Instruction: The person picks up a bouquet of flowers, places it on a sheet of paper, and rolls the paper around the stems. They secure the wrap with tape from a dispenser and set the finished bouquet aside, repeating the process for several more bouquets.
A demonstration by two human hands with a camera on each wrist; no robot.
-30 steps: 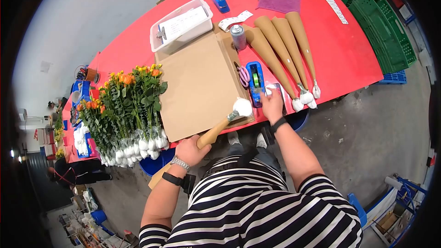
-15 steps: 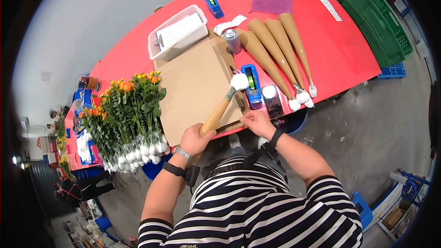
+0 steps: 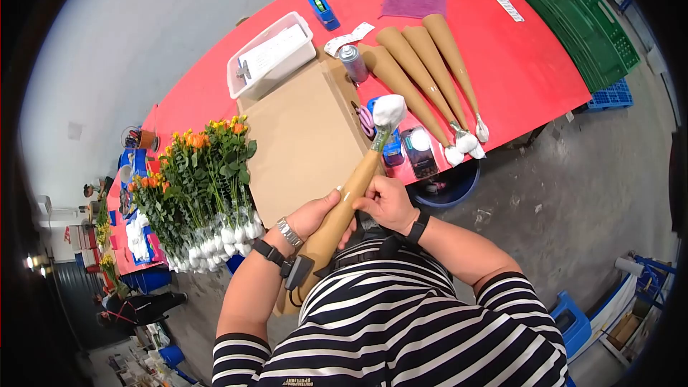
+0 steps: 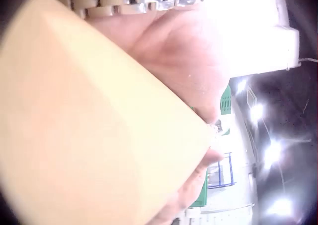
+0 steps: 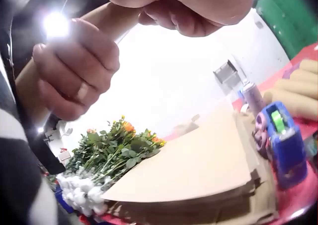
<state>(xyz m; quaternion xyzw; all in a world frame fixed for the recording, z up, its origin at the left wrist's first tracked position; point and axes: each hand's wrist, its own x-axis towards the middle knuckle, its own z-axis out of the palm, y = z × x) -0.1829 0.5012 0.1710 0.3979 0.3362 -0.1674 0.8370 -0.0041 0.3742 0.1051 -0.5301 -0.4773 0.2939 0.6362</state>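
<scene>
A brown paper cone (image 3: 363, 176), with green stems and a white wrapped end (image 3: 389, 110) showing at its narrow tip, slants up over the table edge. My left hand (image 3: 315, 217) grips it from below, fingers curled round the paper. In the right wrist view those fingers (image 5: 79, 68) wrap it fully. Close beside, my right hand (image 3: 389, 204) holds the cone's side, its thumb against the paper and its fingers curled. The cone's wide end fills much of the left wrist view. Behind the white end, a blue tape dispenser (image 3: 392, 152) is partly hidden.
Brown paper sheets (image 3: 301, 136) lie stacked on the red table. Left are orange and yellow flower bunches (image 3: 204, 186); right, several finished paper cones (image 3: 423, 75), a phone (image 3: 420, 161) and a spray can (image 3: 352, 64). A white bin (image 3: 269, 57) stands behind. Pink-handled scissors (image 5: 260, 130) lie by the dispenser.
My right hand has left the tape dispenser and come left onto the cone. The left hand has raised the cone and brought it closer to the body's middle.
</scene>
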